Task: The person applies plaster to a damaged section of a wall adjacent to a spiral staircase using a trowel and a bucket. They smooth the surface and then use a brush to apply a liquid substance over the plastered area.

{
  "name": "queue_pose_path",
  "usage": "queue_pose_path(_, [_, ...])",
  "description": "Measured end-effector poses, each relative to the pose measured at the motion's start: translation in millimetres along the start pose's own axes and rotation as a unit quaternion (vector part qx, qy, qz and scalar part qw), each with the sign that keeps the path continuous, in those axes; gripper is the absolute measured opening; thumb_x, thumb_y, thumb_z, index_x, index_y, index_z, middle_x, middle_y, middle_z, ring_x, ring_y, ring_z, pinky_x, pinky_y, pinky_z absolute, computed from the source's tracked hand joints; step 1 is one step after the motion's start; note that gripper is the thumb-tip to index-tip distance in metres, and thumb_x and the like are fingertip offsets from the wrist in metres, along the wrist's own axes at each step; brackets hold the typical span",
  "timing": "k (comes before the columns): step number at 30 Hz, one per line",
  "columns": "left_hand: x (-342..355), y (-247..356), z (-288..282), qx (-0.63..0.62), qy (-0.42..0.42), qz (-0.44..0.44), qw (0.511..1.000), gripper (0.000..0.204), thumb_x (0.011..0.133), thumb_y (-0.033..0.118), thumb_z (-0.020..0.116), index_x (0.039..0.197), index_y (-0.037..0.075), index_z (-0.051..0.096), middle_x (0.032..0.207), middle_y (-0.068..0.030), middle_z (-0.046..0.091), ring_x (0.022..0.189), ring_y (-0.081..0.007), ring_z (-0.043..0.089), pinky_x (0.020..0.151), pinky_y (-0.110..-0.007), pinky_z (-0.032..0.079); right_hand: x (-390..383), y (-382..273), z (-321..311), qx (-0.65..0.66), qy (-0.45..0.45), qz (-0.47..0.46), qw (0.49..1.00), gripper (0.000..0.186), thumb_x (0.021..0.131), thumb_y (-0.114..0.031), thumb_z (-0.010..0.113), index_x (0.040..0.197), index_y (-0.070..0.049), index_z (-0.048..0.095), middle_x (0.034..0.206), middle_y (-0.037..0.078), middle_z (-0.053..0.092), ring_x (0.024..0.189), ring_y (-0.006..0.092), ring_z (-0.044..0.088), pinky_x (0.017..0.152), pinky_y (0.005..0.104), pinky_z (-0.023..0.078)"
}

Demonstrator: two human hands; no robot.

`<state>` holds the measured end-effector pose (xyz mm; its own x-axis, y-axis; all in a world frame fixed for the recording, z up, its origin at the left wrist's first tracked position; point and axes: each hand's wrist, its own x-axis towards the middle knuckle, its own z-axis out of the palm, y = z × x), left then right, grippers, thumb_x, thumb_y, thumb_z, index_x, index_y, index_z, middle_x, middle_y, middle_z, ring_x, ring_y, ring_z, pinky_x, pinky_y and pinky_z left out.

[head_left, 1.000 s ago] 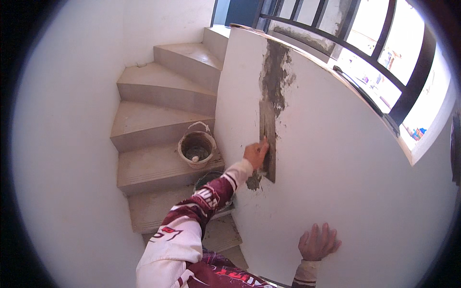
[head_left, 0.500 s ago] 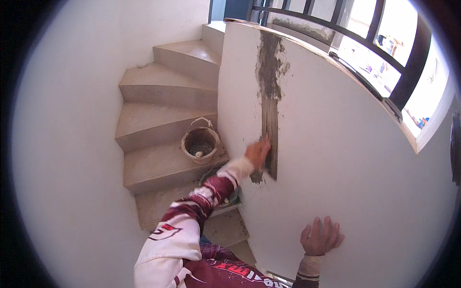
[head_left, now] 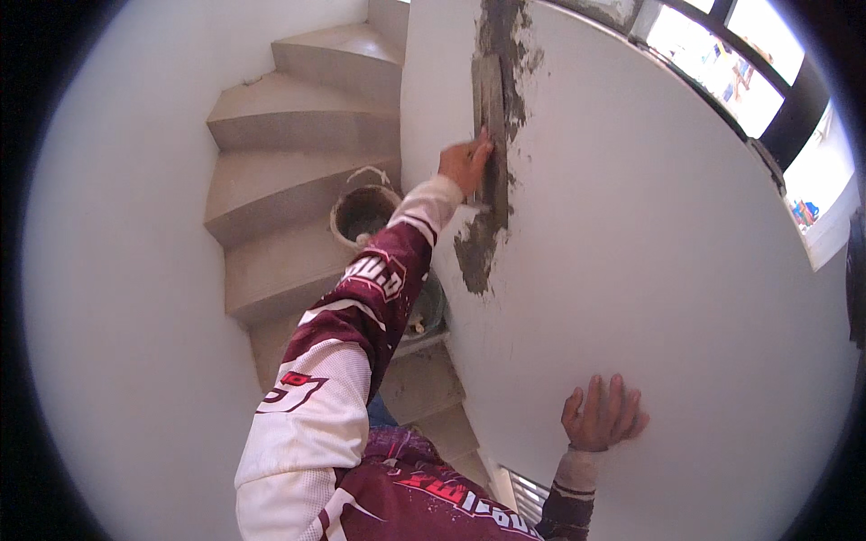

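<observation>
One long trowel (head_left: 490,104) gripped by the left hand (head_left: 464,167), the right hand (head_left: 599,419) on the white wall (head_left: 667,252), fingers (head_left: 615,393) spread.

We had the long, narrow, grey-brown float (head_left: 492,106) nearly upright against the smooth white wall (head_left: 649,234), over the middle of a dark grey mortar strip (head_left: 476,254) that ran rough and ragged-edged above and below it.

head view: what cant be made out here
In the head view:
Grip of the trowel: hidden by the left hand.
Palm of the right hand: turned to the wall.
Part of the upper bucket: behind the left sleeve.
Most of the lower container: behind that sleeve.
Top of the railing: cut by the upper edge.
Coloured shapes outside: too small.
</observation>
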<state>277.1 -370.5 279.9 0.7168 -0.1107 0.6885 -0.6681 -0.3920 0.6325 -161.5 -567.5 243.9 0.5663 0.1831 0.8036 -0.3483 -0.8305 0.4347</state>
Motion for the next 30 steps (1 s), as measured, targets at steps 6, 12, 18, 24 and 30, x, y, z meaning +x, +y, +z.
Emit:
queue_pose_path(6, [-293,-49,109,-0.041,-0.140,-0.177,0.973,0.055,0.100,0.046,0.034,0.119,0.001,0.059,0.096,-0.0232,0.067,0.092,-0.0402,0.063,0.081,-0.048,0.046,6,-5,3,0.013,0.015,-0.005,1.000,0.030,0.088,-0.037,0.056,0.110,-0.020,0.067,0.133,0.005,0.054,0.134,0.0328,0.036,0.114,0.0578,0.011])
queue_pose_path(12, [-482,109,96,-0.282,-0.191,-0.558,0.756,0.040,0.093,0.039,0.060,0.116,0.007,0.063,0.079,-0.0117,0.065,0.057,-0.0207,0.059,0.055,-0.036,0.051,-10,12,3,0.020,-0.021,-0.014,0.999,0.029,0.088,-0.037,0.055,0.107,-0.019,0.066,0.133,0.008,0.053,0.134,0.0349,0.036,0.114,0.0585,0.011])
queue_pose_path(18, [-445,47,6,-0.240,-0.081,-0.568,0.783,0.048,0.086,0.017,0.069,0.120,0.006,0.037,0.077,-0.0127,0.059,0.051,-0.0188,0.057,0.045,-0.037,0.049,-28,-20,-6,0.260,0.010,-0.026,0.965,0.027,0.087,-0.033,0.057,0.104,-0.013,0.066,0.128,0.014,0.053,0.130,0.0393,0.038,0.109,0.0611,0.021])
queue_pose_path(24, [-427,-45,-101,-0.124,0.089,-0.668,0.729,0.061,0.079,0.005,0.071,0.124,0.003,0.030,0.089,-0.0202,0.059,0.052,-0.0219,0.058,0.043,-0.036,0.049,-147,-168,24,0.516,-0.435,0.039,0.737,0.041,0.082,-0.033,0.065,0.112,-0.005,0.064,0.121,0.019,0.059,0.119,0.0371,0.051,0.103,0.0505,0.036])
queue_pose_path(30, [-369,-85,-166,-0.144,0.101,-0.631,0.755,0.051,0.074,0.004,0.071,0.116,-0.004,0.043,0.079,-0.0176,0.065,0.057,-0.0224,0.064,0.043,-0.035,0.050,-354,-279,52,0.416,-0.742,-0.245,0.466,0.049,0.089,-0.045,0.054,0.124,-0.012,0.059,0.122,0.021,0.060,0.116,0.0378,0.055,0.101,0.0494,0.040])
